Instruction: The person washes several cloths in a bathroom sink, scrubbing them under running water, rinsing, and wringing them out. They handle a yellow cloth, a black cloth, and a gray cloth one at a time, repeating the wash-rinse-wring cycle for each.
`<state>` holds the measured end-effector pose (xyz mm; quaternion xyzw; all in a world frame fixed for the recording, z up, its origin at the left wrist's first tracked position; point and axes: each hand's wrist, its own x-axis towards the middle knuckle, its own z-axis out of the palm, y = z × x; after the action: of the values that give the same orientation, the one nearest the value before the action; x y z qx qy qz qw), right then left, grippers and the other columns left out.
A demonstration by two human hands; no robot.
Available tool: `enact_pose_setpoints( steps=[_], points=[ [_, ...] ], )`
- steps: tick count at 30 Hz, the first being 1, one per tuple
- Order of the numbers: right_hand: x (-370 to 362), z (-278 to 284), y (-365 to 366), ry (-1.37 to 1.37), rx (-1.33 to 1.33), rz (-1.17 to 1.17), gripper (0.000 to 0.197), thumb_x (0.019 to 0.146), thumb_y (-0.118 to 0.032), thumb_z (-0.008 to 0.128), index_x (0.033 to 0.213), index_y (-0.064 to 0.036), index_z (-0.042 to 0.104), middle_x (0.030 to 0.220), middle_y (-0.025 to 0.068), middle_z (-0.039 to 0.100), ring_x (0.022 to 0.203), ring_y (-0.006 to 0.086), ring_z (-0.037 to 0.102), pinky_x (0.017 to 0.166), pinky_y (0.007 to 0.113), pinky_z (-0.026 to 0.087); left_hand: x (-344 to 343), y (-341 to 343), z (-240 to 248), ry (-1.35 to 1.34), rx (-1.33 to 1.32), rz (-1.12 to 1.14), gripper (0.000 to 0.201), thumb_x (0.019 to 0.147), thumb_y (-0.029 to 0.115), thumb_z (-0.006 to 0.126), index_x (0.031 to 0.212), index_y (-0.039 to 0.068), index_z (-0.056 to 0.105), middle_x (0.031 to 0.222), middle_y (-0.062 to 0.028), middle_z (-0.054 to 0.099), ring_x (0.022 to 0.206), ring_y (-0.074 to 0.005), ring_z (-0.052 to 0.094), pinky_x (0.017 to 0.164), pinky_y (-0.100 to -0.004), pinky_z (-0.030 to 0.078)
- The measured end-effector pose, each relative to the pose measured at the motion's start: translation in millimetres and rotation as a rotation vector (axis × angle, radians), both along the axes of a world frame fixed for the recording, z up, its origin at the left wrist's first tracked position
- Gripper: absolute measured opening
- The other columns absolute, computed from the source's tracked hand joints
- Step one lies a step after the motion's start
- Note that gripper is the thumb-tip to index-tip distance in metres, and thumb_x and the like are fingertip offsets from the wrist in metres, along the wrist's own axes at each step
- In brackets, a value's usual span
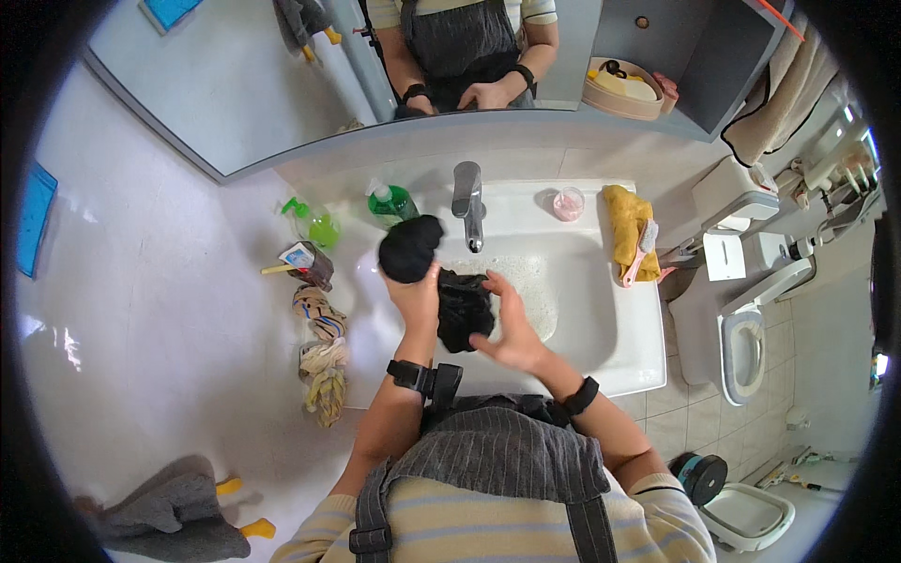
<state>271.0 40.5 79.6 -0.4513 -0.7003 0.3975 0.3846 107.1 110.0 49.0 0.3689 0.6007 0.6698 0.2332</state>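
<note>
A person at the lower centre of the frame wears a cream-and-grey striped short-sleeved top under a dark grey pinstriped apron with buckled straps. Black bands circle both wrists, the left hand [416, 296] and right hand [514, 333] bare.

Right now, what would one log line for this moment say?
left hand: grips black cloth | right hand: presses the cloth's lower part | place: over white sink, below tap
</note>
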Motion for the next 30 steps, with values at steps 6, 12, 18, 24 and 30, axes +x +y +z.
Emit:
enact_pose_setpoints(
  steps=[6,12,18,24,30],
  points=[
    [-30.4,-20.5,-12.0,-0.315,0.192,-0.127,0.120,0.054,-0.027,0.083,0.142,-0.0010,0.005,0.145,0.0291,0.004,0.131,0.0507,0.013,0.103,0.054,0.024,25.6,-12.0,23.6,-0.516,0.046,-0.028,0.040,0.073,0.004,0.068,0.110,0.005,0.051,0.104,-0.0033,0.055,0.092,-0.0157,0.054,0.082,-0.0297,0.045],
    [-29.2,-19.7,35.5,0.009,0.290,-0.209,0.103,0.057,-0.016,0.080,0.138,0.0030,0.020,0.133,0.0266,0.037,0.118,0.0463,0.040,0.096,0.048,0.035,32.0,-29.6,42.2,-0.793,-0.070,-0.368,0.036,0.076,0.008,0.064,0.109,0.004,0.053,0.104,-0.0072,0.056,0.098,-0.0214,0.057,0.089,-0.0364,0.046],
    [-4.2,-7.2,68.0,0.104,-0.007,0.218,0.057,0.052,-0.014,0.075,0.103,0.0019,0.055,0.080,0.0162,0.062,0.075,0.0305,0.062,0.070,0.036,0.049,7.8,-34.4,39.5,-0.469,-0.082,-0.748,0.045,0.073,0.009,0.067,0.114,0.003,0.051,0.108,-0.0096,0.057,0.111,-0.0232,0.053,0.099,-0.0392,0.039],
    [1.1,0.6,88.1,0.161,-0.265,0.511,0.052,0.052,-0.007,0.073,0.100,-0.0004,0.056,0.080,0.0103,0.062,0.075,0.0197,0.058,0.075,0.032,0.047,-17.5,-13.6,45.8,-0.461,-0.238,-1.006,0.058,0.071,0.016,0.072,0.121,0.002,0.046,0.118,-0.0111,0.054,0.118,-0.0230,0.048,0.105,-0.0388,0.032],
    [8.0,18.9,93.8,0.157,-0.318,0.456,0.057,0.053,-0.006,0.074,0.106,0.0046,0.054,0.090,0.0126,0.064,0.082,0.0203,0.060,0.080,0.031,0.047,-7.2,-8.1,45.5,-0.357,-0.080,-1.004,0.064,0.076,0.026,0.071,0.128,0.001,0.044,0.123,-0.0073,0.051,0.115,-0.0169,0.047,0.101,-0.0322,0.034]
  ],
)
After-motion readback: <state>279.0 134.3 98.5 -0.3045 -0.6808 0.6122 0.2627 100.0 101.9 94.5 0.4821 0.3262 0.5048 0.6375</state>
